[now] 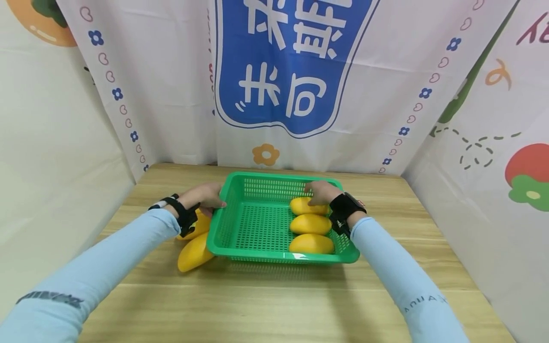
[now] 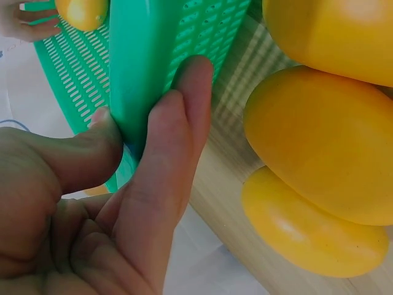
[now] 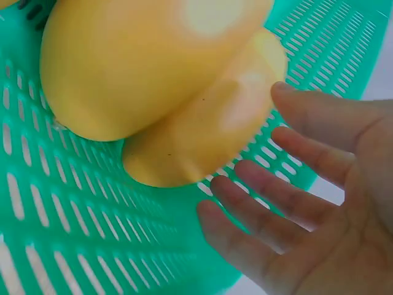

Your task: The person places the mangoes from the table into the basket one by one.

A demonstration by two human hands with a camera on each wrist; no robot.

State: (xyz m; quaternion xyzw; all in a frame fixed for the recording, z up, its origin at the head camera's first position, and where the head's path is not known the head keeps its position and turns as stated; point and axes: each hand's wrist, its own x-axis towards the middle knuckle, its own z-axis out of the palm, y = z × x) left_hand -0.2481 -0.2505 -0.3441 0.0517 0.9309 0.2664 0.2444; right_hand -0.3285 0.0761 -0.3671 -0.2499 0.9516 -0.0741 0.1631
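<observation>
A green plastic basket [image 1: 261,224] with slotted walls stands tilted slightly on the table, its near side raised above a shadow. My left hand [image 1: 207,194] pinches its left rim, thumb inside and fingers along the outer wall [image 2: 202,46]. Three yellow mangoes lie in a column on the basket's right side: a far one [image 1: 305,206], a middle one [image 1: 310,224] and a near one [image 1: 311,243]. Beside the far mango is my right hand [image 1: 322,192], fingers [image 3: 282,190] spread and loosely bent, with nothing gripped. Its thumb tip overlaps that mango's edge in the right wrist view.
Left of the basket, more mangoes [image 1: 195,252] lie on the wooden table [image 1: 274,300], partly hidden by the left hand and the rim; the left wrist view shows three, including a lower one [image 2: 313,227]. Printed white cloth [image 1: 171,95] encloses the back and sides.
</observation>
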